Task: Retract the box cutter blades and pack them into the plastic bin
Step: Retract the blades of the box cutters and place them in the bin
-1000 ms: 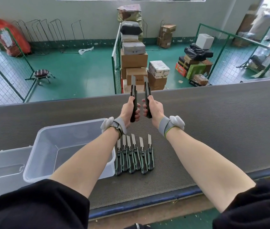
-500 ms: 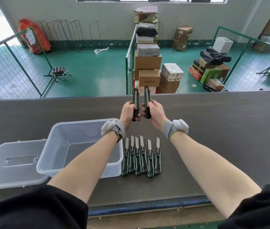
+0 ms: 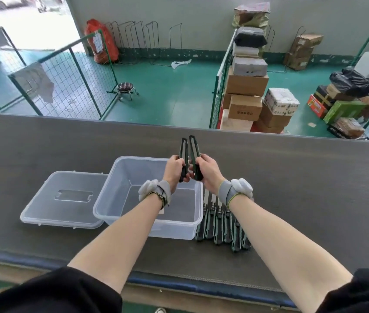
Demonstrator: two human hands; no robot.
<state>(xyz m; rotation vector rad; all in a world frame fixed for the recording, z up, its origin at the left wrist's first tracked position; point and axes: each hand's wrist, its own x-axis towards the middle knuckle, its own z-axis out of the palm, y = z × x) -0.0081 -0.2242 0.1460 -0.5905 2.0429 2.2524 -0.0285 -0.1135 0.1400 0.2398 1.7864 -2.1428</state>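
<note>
My left hand (image 3: pixel 175 171) grips a dark green box cutter (image 3: pixel 183 152) that points away from me, with no blade showing. My right hand (image 3: pixel 208 173) holds a second box cutter (image 3: pixel 194 150) the same way, close beside the first. Both hands hover over the far right corner of the clear plastic bin (image 3: pixel 120 213), which looks bare inside. A row of several box cutters (image 3: pixel 222 224) with blades out lies on the grey table just right of the bin, partly hidden by my right wrist.
The bin's clear lid (image 3: pixel 66 197) lies flat to the left of the bin. The grey table (image 3: pixel 303 188) stretches wide to the right, with a blue front edge (image 3: pixel 179 283). Beyond the table's far edge lie a green floor, wire fences and stacked cartons.
The blades of both held cutters, out a second ago, no longer show. My hands have come nearer and to the left, from beyond the row of cutters to over the bin's corner.
</note>
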